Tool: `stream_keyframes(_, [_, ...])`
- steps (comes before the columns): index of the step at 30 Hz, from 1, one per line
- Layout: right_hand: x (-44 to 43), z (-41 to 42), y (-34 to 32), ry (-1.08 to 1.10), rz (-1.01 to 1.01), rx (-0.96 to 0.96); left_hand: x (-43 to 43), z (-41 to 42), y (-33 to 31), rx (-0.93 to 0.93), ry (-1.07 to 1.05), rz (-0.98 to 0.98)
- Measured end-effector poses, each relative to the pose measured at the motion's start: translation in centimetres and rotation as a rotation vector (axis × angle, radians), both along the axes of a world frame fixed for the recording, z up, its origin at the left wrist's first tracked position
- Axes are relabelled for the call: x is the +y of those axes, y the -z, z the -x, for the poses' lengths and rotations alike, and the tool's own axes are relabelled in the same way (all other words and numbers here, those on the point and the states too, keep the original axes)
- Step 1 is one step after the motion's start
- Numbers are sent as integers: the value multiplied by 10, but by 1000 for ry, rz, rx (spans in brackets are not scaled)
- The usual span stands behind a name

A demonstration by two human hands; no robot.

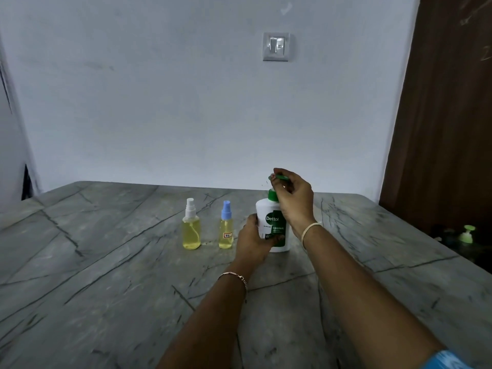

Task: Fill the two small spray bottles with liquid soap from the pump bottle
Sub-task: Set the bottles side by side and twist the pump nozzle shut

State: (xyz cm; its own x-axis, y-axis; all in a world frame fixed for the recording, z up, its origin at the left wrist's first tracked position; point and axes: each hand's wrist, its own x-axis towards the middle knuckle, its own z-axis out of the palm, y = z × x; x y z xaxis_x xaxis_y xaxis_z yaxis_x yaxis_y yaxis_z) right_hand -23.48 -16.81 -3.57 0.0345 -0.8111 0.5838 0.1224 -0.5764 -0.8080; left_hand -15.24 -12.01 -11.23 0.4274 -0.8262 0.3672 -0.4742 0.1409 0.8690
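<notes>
Two forearms reach forward over the grey veined tabletop (106, 275), with a thin bracelet on each wrist. Left hand (251, 242): fingers curled round the lower body of the white-and-green pump bottle (267, 210), which stands upright on the tabletop, centre-right. Right hand (292, 201): above the bottle, fingertips pinching the green pump head (279, 177). Left of the bottle and apart from it: blue-capped spray bottle (226, 231), then white-capped spray bottle (191, 230). Both upright, capped, holding yellow liquid. Wall switch (276, 46) behind.
</notes>
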Motion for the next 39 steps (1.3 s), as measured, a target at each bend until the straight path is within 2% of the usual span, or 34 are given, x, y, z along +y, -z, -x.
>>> stream_keyframes(10, [12,-11,3,289,115,83,0,-5,2,47,25,15])
stream_keyframes(18, [18,-16,4,530,228,254,0,-4,2,-8,-6,23])
stream_keyframes(21, [19,-19,4,586,253,261,-1,-6,3,-26,-20,25])
stream_keyframes(31, [10,-16,6,524,328,324,3,-4,1,16,38,21])
stream_keyframes(39, [11,-15,6,470,313,336,8,-1,-2,-36,34,0])
